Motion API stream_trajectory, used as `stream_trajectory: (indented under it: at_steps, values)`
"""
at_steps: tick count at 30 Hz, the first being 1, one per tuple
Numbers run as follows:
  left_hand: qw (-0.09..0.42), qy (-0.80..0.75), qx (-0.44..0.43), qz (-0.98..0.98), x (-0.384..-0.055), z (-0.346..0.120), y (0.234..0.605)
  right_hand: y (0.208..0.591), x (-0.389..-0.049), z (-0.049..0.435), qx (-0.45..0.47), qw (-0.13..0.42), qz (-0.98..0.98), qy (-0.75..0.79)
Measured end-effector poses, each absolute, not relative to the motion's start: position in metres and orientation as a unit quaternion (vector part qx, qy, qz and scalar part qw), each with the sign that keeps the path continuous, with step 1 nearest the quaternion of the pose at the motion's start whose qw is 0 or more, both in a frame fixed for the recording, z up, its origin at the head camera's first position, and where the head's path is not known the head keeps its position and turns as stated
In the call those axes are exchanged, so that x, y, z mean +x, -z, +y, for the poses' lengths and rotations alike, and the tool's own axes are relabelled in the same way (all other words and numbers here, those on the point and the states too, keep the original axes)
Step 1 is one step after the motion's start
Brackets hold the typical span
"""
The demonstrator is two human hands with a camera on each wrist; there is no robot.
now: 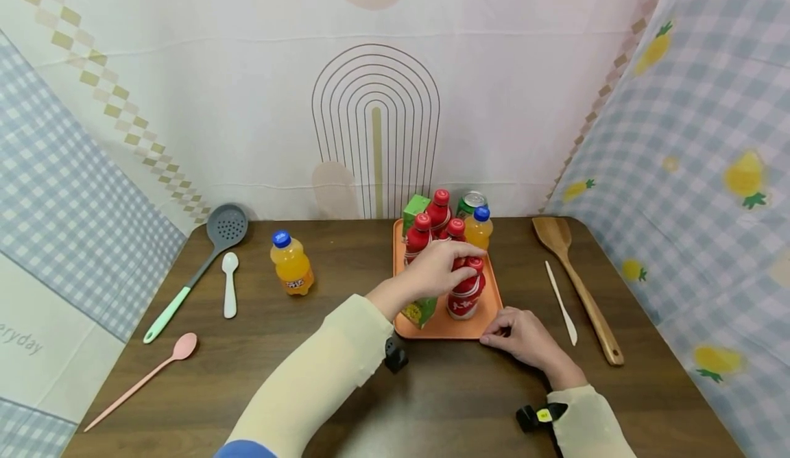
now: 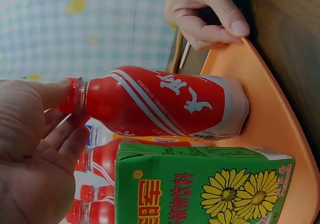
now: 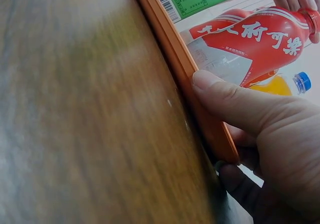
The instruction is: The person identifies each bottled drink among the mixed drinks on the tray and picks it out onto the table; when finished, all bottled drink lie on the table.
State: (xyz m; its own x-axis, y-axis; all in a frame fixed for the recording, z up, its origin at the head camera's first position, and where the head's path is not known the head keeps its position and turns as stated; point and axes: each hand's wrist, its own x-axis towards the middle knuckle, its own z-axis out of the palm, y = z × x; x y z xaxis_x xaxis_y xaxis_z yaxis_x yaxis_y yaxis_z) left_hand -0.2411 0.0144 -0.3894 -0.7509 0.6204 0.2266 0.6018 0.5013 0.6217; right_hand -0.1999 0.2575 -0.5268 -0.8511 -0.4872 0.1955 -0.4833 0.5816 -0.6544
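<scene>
Beside a green drink carton [image 2: 200, 184], a red cola bottle [image 1: 464, 302] stands upright on an orange tray [image 1: 441, 328], its cap [image 2: 76, 97] pinched by the fingers of the left hand [image 1: 435, 268]. Fingers of the right hand [image 1: 524, 336] grip the tray's near right corner.

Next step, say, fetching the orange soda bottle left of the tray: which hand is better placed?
Left hand, probably: it is nearer the orange soda bottle, though it must first release the red cola bottle. The right hand grips the tray by its near right corner.
</scene>
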Motion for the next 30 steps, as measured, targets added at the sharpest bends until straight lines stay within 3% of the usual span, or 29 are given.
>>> stream_trajectory:
  at_steps: [5,11,30]
  values:
    - [0.053,-0.363,0.34,0.866,-0.244,0.015,0.393,0.528,-0.199,0.257,-0.274,0.002,0.889,0.366]
    - [0.062,-0.394,0.325,0.857,-0.247,0.012,0.398,0.525,-0.199,0.257,-0.263,0.011,0.893,0.366]
    - [-0.033,-0.427,0.277,0.86,-0.244,0.01,0.405,0.526,-0.2,0.257,-0.266,0.009,0.893,0.362]
